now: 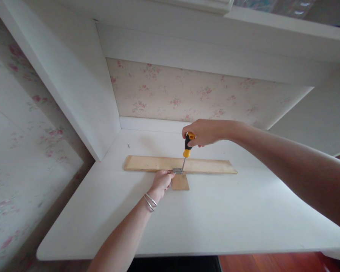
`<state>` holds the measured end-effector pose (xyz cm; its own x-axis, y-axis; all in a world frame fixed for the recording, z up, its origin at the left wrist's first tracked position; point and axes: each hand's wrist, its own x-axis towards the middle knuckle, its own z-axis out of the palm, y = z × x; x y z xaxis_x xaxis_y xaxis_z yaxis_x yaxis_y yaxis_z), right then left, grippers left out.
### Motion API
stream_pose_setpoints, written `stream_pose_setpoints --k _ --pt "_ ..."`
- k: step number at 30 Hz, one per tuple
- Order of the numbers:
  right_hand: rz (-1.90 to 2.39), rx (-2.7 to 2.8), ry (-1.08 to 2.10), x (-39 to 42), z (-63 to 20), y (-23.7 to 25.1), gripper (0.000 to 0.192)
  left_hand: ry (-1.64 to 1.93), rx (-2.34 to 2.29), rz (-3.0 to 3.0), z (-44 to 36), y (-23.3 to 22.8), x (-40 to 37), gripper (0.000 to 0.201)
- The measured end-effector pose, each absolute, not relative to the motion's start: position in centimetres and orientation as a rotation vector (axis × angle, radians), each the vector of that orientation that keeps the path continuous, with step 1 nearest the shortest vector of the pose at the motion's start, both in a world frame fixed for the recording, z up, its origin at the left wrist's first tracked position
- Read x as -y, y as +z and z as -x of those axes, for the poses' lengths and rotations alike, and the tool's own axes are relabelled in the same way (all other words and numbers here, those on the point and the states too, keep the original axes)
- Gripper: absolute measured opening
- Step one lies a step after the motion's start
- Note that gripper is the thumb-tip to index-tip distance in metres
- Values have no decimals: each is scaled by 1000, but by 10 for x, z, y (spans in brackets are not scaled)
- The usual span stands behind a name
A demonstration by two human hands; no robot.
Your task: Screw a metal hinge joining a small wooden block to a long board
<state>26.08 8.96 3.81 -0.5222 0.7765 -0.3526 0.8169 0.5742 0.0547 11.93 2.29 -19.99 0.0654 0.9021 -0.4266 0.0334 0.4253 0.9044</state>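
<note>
The right hand (205, 132) is closed around the top of a screwdriver (186, 151), gripping its black and yellow handle from above so that the tool stands nearly upright, leaning slightly with the thin metal shaft slanting down and to the left. The tip of the shaft meets a small silvery metal bracket (177, 170) directly below that hand. The bracket sits where two pieces of pale, unfinished wood meet: a long wooden strip (209, 166), flat and light tan with a faint grain, running crosswise beneath the right hand and stretching well out to both sides of it, and a short wooden block (180, 182), squarish and a shade darker, butting against the strip's near edge just below the bracket (together they form a T shape). The left hand (161, 181) lies just left of the bracket with its fingers curled narrowly, the fingertips pressed against the bracket and the near edge of the strip; whether it pinches anything small cannot be told. Two thin silver bangles (150, 201) ring the wrist behind it. All of this rests on a white desk (215, 219), and a tiny loose screw (128, 145) lies on the desk well to the left of both hands, beyond the strip's far edge.
</note>
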Motion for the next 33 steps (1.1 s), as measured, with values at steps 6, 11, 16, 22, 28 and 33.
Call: stream_pose_setpoints --k 6,11,16,22,28,33 --pt "-1260 -2554 -97 -87 -261 37 44 820 -1357 -933 -119 -200 -23 13" --pt "-1364 -2367 -67 -84 -258 39 39 813 -1357 -932 -119 -198 -22 13" --pt "-1200 -2533 -169 -82 -258 41 40 811 -1359 -939 -119 -199 -21 14" --pt "-1337 -2398 -102 -80 -258 43 49 809 -1357 -946 -119 -200 -22 13" --pt "-1381 -2332 -84 -78 -254 41 45 815 -1354 -944 -119 -201 -22 14" --pt "-1254 -2519 -183 -82 -259 38 46 813 -1353 -939 -119 -201 -22 13"
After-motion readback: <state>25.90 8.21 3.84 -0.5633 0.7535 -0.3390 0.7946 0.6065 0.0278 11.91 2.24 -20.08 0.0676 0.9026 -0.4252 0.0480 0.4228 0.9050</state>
